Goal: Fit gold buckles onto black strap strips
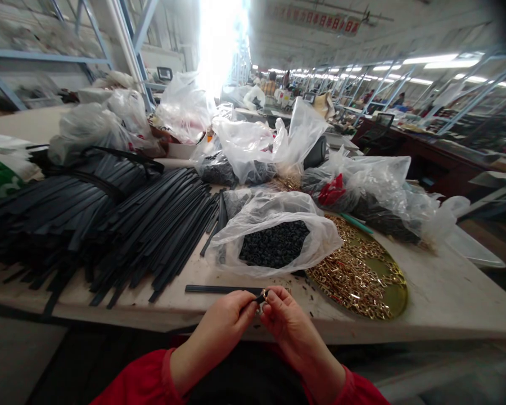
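In front of me, near the table's front edge, my two hands meet fingertip to fingertip. My left hand [225, 322] pinches the end of a black strap [260, 298]; most of it is hidden by the fingers. A small gold metal buckle [265, 293] sits at that end, pinched between the thumb and fingers of my right hand [289, 323]. Whether the strap runs through the buckle is too small to tell. Just behind my left hand, a flat black strip [215, 289] lies on the table.
Behind my hands, an open plastic bag [227, 247] holds small black pieces [274, 243]. A round gold tray [398, 298] of gold metal fittings [349, 275] stands at the right. Bundled black strips [160, 225] cover the left. More plastic bags [253, 140] line the back.
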Demonstrator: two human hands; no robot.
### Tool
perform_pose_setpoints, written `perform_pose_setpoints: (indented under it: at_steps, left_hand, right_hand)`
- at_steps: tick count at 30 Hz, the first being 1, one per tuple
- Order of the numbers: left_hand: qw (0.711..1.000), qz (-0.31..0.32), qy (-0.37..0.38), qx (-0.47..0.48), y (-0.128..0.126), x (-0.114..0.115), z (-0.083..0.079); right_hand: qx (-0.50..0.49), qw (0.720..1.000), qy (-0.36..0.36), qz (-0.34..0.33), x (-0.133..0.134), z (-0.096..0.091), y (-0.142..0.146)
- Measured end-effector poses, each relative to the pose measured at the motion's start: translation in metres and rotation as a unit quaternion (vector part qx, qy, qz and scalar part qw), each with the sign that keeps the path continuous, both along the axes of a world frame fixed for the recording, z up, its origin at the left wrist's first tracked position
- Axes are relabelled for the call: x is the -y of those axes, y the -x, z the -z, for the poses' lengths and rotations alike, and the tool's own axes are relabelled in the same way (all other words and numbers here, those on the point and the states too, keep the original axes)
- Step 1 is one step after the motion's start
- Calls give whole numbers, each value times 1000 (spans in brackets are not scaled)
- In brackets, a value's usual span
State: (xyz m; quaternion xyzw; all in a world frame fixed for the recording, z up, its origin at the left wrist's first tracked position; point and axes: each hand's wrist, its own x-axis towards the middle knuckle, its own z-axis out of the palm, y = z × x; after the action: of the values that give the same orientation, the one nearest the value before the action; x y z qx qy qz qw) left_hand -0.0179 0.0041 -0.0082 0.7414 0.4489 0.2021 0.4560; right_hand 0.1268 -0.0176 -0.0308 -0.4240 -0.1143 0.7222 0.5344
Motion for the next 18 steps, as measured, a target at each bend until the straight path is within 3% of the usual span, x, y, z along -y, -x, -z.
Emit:
perform_pose_setpoints:
  at_steps: [4, 8, 14, 18]
  left_hand:
    - [1000, 8, 23, 12, -5, 0, -2]
    - [995, 6, 95, 26, -5, 1, -3]
    - [979, -33, 175, 102, -7, 3, -1]
    - [965, -51, 231, 117, -8, 2, 3]
  right_hand:
    - [113, 991, -73, 13, 5, 6, 2]
    - [141, 985, -66, 76, 7, 6, -2]
    - [234, 965, -120, -1, 15, 7, 3]
    - [230, 967, -109, -25, 17, 10, 3]
